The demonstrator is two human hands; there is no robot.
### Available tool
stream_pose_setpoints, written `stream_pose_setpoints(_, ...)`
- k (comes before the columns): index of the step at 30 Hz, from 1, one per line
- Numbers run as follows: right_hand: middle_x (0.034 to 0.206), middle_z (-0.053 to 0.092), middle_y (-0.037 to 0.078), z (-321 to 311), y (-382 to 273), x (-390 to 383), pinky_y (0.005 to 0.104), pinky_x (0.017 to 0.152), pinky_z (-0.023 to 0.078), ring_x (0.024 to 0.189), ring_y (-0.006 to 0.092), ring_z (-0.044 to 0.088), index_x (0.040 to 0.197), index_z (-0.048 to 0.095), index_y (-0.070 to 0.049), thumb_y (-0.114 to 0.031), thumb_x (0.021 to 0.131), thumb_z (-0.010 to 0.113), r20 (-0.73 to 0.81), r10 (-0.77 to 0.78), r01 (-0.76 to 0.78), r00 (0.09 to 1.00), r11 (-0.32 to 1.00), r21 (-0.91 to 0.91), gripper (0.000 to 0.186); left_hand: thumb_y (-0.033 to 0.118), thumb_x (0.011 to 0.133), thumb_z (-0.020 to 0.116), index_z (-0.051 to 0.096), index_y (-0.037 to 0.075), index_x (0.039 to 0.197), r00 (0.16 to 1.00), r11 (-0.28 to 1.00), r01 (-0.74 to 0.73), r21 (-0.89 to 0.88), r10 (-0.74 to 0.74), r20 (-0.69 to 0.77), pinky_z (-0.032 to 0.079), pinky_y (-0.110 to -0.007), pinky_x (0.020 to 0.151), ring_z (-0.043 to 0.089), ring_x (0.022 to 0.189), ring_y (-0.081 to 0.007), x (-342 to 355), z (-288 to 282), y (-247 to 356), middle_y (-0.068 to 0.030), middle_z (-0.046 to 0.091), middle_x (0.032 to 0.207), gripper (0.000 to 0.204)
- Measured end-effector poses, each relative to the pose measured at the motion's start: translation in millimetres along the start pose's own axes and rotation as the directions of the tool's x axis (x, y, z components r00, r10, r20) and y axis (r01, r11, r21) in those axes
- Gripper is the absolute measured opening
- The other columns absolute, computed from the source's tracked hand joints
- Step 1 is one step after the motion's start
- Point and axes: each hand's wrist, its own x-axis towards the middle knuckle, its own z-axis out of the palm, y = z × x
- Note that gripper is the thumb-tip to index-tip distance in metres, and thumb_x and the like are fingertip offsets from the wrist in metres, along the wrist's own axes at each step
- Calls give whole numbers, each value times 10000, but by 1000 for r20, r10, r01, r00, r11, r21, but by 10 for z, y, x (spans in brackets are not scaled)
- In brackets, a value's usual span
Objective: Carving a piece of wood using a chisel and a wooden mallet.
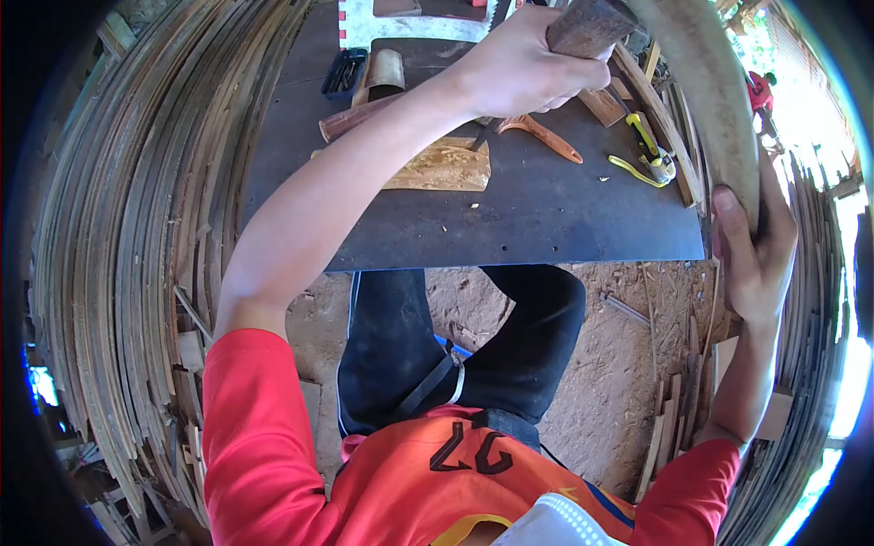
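Note:
My left hand (pixel 523 68) is closed round a chisel with a thick, dark wooden handle (pixel 590 27). Below my fist its narrow blade (pixel 482 135) reaches down to a yellowish carved wood block (pixel 442 168) on the dark table. My forearm covers part of this block. Out at the right, my right hand (pixel 760 259) grips the lower end of a long, pale wooden club (pixel 715 100), raised close to the view; its upper end runs out of the picture. An orange-handled brush (pixel 544 138) lies just right of the block.
The dark table (pixel 510 232) carries a yellow-handled tool (pixel 648 150), a small dark box (pixel 345 75), a pale cylinder (pixel 386 69) and a white saw frame (pixel 419 29). Stacked wooden strips (pixel 137 227) rise at left; more strips (pixel 815 273) stand at right.

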Motion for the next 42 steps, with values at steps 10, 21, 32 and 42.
stream_pose_setpoints(10,865,650,84,-69,-14,106,217,495,386,554,80,522,1247,601,47,-372,1015,631,-232,18,31,972,978,206,479,69,965,650,548,93,925,1000,992,-9,126,9,2,318,-237,386,429,420,-61,94,-107,52,47,464,570,112)
stream_pose_setpoints(21,820,617,51,358,106,-48,208,478,371,548,62,504,1485,463,39,-294,1018,642,0,74,-69,997,926,372,601,42,943,638,529,111,908,984,998,50,-35,-55,-168,228,-260,358,348,377,-56,81,-129,77,61,400,538,134)
stream_pose_setpoints(32,850,599,84,574,215,-69,223,439,362,511,80,488,1323,536,53,-336,1034,589,85,144,-166,986,907,386,487,129,974,588,448,157,680,909,982,161,-96,-185,-374,195,-281,354,259,355,-74,196,-393,131,66,335,486,327)
stream_pose_setpoints(42,790,576,33,773,448,-176,240,459,379,533,75,505,1509,441,27,-190,994,677,113,262,-284,958,842,458,607,-22,932,565,442,89,951,958,964,-265,-16,261,-122,296,-267,327,363,367,-83,-270,-216,329,17,445,571,167)
